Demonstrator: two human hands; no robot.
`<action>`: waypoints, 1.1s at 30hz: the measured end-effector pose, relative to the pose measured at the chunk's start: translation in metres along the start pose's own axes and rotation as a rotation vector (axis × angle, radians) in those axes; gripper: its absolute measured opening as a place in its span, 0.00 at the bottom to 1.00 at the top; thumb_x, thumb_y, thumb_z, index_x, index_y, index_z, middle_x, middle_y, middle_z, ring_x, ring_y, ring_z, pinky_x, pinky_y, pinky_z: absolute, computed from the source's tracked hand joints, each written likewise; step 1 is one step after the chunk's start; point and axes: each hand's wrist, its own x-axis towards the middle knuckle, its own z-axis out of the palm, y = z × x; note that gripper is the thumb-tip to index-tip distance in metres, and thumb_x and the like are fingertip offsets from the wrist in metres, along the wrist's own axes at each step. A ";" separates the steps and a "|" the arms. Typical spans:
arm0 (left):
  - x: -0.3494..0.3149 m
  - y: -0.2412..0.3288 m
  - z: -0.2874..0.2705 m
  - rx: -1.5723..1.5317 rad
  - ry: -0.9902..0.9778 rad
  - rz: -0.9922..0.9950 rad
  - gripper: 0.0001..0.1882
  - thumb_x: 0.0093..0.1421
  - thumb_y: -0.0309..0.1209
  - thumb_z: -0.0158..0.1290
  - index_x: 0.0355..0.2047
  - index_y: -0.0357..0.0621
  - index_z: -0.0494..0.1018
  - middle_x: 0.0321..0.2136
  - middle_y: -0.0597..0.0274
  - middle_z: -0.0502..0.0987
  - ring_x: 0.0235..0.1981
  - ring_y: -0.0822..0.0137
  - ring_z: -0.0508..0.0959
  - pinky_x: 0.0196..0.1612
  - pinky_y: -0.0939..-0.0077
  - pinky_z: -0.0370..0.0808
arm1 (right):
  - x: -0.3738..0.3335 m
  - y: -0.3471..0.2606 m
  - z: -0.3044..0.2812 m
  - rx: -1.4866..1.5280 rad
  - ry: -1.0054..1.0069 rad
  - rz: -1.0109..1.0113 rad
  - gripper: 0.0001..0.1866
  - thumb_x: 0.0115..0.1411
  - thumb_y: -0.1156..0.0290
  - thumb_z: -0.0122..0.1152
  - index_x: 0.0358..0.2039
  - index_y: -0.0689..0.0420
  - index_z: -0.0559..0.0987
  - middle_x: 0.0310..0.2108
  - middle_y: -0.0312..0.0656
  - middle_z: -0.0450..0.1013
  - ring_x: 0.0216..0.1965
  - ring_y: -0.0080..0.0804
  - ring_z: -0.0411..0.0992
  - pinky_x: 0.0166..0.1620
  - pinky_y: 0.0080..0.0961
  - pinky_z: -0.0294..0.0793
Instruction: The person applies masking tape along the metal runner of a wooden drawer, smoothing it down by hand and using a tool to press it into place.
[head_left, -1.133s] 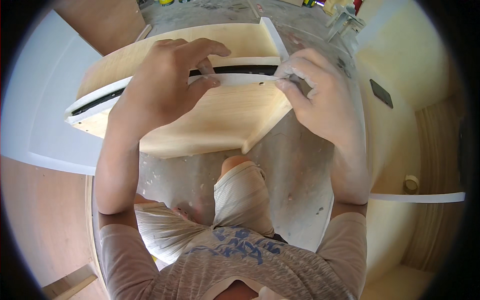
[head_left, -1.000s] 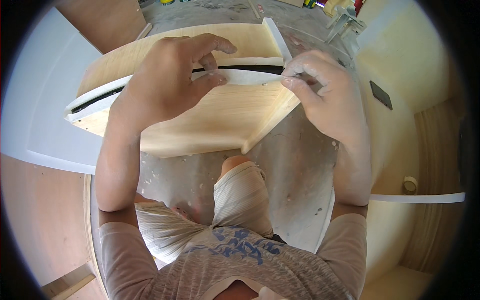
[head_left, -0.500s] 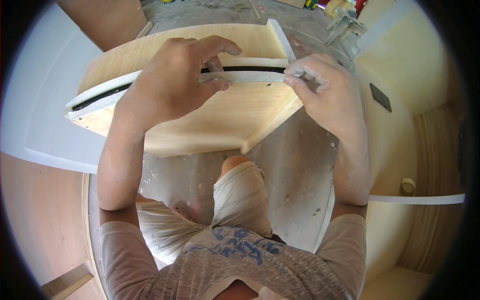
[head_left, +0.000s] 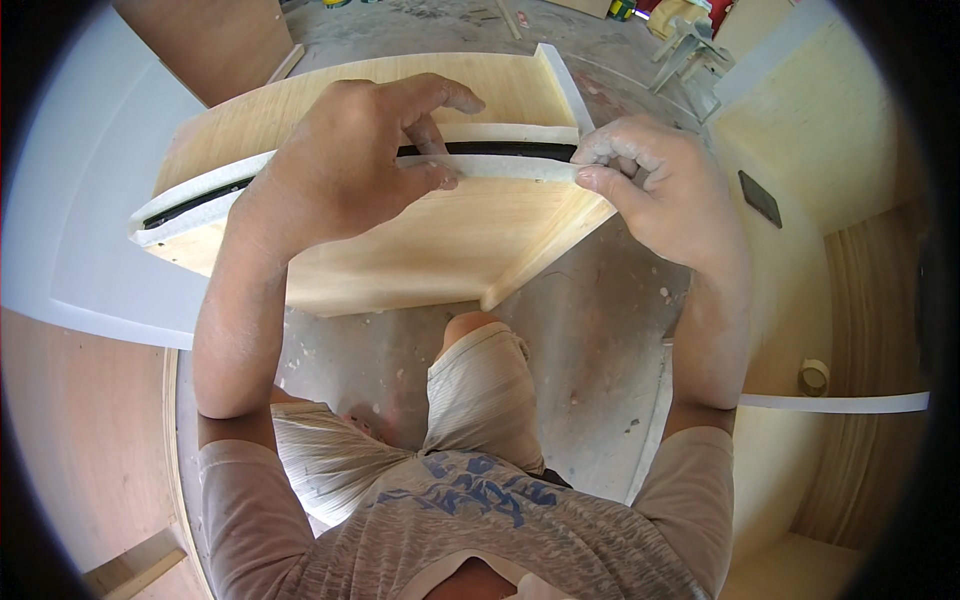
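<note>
A pale wooden box-like piece (head_left: pixel 400 225) stands in front of me, its curved top edge lined with two whitish strips (head_left: pixel 505 166) and a black band (head_left: pixel 500 150) between them. My left hand (head_left: pixel 350 150) rests over the middle of this edge, thumb and fingers apart and holding nothing. Its fingertips touch or hover at the near strip; which one I cannot tell. At the right corner my right hand (head_left: pixel 650 180) pinches the end of the near whitish strip between thumb and forefinger. The pinched bit is mostly hidden by the fingers.
To the right, a dark phone (head_left: pixel 760 198) and a roll of tape (head_left: pixel 814 377) lie on pale wooden surfaces. A white panel (head_left: pixel 90 200) stands at left. A dusty stool-like stand (head_left: pixel 690 65) is at the far right. Beneath the piece is a stained grey floor (head_left: pixel 590 300).
My right hand has shifted slightly right and down, still pinching at the corner. The right end of the wooden piece sits a little lower. My left hand is nearly unmoved.
</note>
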 end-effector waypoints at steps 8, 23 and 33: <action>0.000 -0.002 0.002 0.004 0.000 0.007 0.28 0.42 0.20 0.64 0.47 0.47 0.76 0.26 0.61 0.78 0.31 0.67 0.78 0.37 0.75 0.73 | 0.001 -0.002 0.006 -0.098 0.117 -0.104 0.03 0.50 0.77 0.61 0.28 0.60 0.78 0.22 0.43 0.74 0.26 0.37 0.72 0.42 0.34 0.69; 0.005 0.004 0.015 0.190 0.084 0.215 0.27 0.44 0.22 0.60 0.49 0.47 0.73 0.26 0.59 0.78 0.31 0.57 0.76 0.44 0.64 0.70 | 0.004 -0.018 0.002 -0.328 0.219 -0.072 0.18 0.47 0.75 0.66 0.41 0.58 0.76 0.38 0.44 0.73 0.40 0.44 0.71 0.45 0.36 0.70; 0.016 0.010 0.046 0.141 0.116 0.223 0.28 0.45 0.19 0.55 0.49 0.47 0.66 0.34 0.53 0.77 0.38 0.51 0.77 0.47 0.59 0.68 | 0.021 -0.013 0.016 -0.154 0.096 -0.107 0.32 0.46 0.72 0.67 0.54 0.54 0.67 0.41 0.42 0.73 0.43 0.44 0.72 0.44 0.36 0.73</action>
